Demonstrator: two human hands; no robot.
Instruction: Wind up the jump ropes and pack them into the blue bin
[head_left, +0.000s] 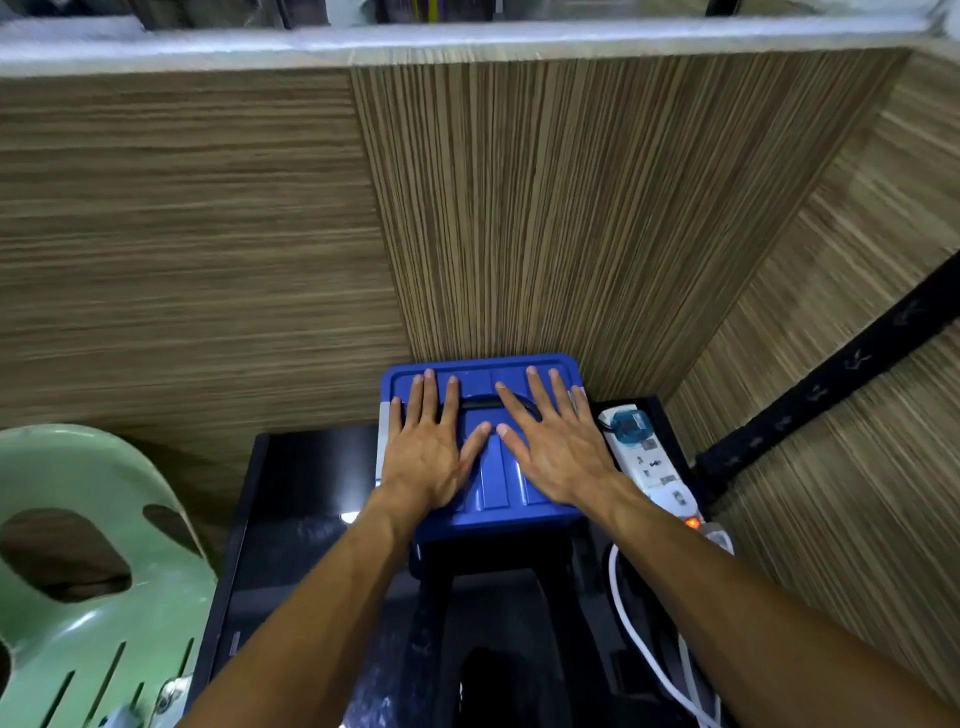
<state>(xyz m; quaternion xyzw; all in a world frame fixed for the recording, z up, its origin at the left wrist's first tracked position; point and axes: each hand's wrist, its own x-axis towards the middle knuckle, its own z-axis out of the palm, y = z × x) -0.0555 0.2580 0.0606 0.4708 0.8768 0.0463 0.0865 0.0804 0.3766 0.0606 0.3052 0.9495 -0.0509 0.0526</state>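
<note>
The blue bin (496, 483) stands on a dark surface in the corner of wood-grain walls, with its blue lid on. A black handle (478, 402) lies across the lid between my hands. My left hand (431, 452) rests flat on the left half of the lid, fingers spread. My right hand (553, 447) lies flat on the right half, fingers spread too. Neither hand holds anything. No jump rope is visible; the lid hides the bin's inside.
A white power strip (652, 467) with a lit orange switch and a white cable (639, 639) lies right of the bin. A green plastic chair (88, 571) stands at the lower left. Wood-grain walls (519, 208) close in behind and to the right.
</note>
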